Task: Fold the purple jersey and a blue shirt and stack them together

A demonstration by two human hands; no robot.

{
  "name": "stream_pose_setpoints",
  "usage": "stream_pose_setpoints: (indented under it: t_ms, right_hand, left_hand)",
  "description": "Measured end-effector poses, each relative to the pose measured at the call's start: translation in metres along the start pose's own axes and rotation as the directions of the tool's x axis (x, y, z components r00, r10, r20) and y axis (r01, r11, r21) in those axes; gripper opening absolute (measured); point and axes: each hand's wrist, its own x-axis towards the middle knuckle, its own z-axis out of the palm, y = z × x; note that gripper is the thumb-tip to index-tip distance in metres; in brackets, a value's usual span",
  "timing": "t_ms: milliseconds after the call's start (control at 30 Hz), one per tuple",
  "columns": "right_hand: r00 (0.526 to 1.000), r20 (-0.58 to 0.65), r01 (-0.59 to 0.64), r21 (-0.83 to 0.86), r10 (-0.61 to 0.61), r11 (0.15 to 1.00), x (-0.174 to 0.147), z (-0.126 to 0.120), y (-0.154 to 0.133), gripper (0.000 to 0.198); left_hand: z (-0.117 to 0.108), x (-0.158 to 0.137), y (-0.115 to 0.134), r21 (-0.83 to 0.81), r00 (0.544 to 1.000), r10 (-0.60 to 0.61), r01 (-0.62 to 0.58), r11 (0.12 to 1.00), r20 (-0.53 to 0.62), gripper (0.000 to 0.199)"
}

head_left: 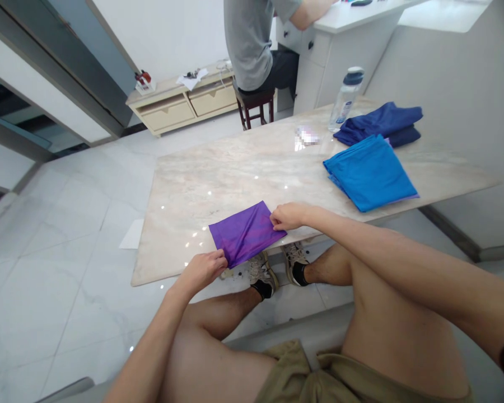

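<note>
— Marble-patterned desk (218, 184), glossy and pale, over white floor tiles. Noticed what lay at the near edge?

— Purple cloth (246, 232), folded into a flat, rough rectangle, thin and slightly shiny. Sat right at the near rim of the desk, one corner hanging a little over it.

— And the hands?

— Left hand (204, 270) pinched the near-left corner, fingers curled shut on the fabric just off the desk edge. Right hand (289, 216) pressed on the far-right corner, fingertips closed on that edge, knuckles up.

— So which way did the piece run?

— Diagonally between the two, long axis from lower left to upper right. Held at opposite corners, lying directly between both hands, touching each. Neither clearly nearer; left sat closer to the body, right reached further over the desk.

— Anything else up there?

— Bright blue cloth (369, 173), folded square, smooth, well apart to the right. Dark blue cloth (382, 124) bunched just behind it, softer and thicker looking. Clear water bottle (346, 99) with a dark cap stood upright beside that. Small blurred object near the bottle, could not tell what.

— Beyond the desk?

— Another person in a grey shirt (247, 42) seated on a dark stool at a white counter, back turned. Low cream cabinet (185, 103) against the wall.
</note>
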Motion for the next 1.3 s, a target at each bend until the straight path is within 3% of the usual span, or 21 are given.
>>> stream_pose_setpoints:
  t_ms: [133,233,367,533,667,867,1000,1067,1133,1200,1300]
  right_hand:
    - [1.000,0.027,-0.007,0.000,0.007,1.000,0.002,0.002,0.000,0.027]
    - [0.998,0.055,0.005,0.013,-0.006,1.000,0.004,0.002,0.000,0.026]
    - [0.997,0.079,0.007,0.016,-0.009,1.000,0.009,0.001,0.001,0.027]
    - [0.994,0.106,0.021,0.018,-0.023,1.000,0.012,0.001,0.002,0.029]
    - [0.995,0.093,0.017,0.030,-0.020,0.999,0.012,0.002,0.003,0.030]
    - [0.995,0.093,0.020,0.027,-0.022,0.999,0.013,0.004,0.003,0.029]
    - [0.995,0.091,0.025,0.044,-0.029,0.999,0.014,0.004,0.003,0.030]
    - [0.995,0.090,0.031,0.052,-0.035,0.998,0.014,0.005,0.004,0.030]
    - [0.996,0.085,0.026,0.065,-0.032,0.998,0.015,0.005,0.004,0.030]
    - [0.996,0.082,0.018,0.075,-0.024,0.997,0.015,0.005,0.003,0.028]
    - [0.996,0.087,0.009,0.070,-0.016,0.998,0.015,0.005,0.002,0.027]
  left_hand:
    - [-0.003,-0.012,0.011,0.005,0.989,-0.077,0.078,0.997,-0.124,0.014]
    - [-0.003,-0.022,0.020,-0.029,0.955,-0.149,0.147,0.989,-0.255,0.012]
    - [0.004,-0.030,0.033,-0.068,0.898,-0.147,0.130,0.989,-0.415,0.012]
    - [0.006,-0.030,0.039,-0.019,0.746,-0.094,0.108,0.994,-0.659,0.015]
    - [-0.001,-0.028,0.041,-0.012,0.618,-0.103,0.149,0.989,-0.780,0.015]
    - [-0.006,-0.023,0.046,-0.099,0.511,-0.096,0.023,0.995,-0.854,0.015]
    - [-0.009,-0.015,0.053,-0.277,0.369,-0.256,-0.004,0.961,-0.893,0.014]
    - [-0.009,-0.011,0.056,-0.365,0.328,-0.353,0.029,0.931,-0.876,0.013]
    - [-0.008,-0.010,0.057,-0.403,0.336,-0.408,0.089,0.911,-0.849,0.014]
    - [-0.005,-0.011,0.057,-0.389,0.379,-0.418,0.153,0.908,-0.826,0.019]
    - [0.001,-0.016,0.053,-0.340,0.525,-0.387,0.188,0.922,-0.758,0.021]
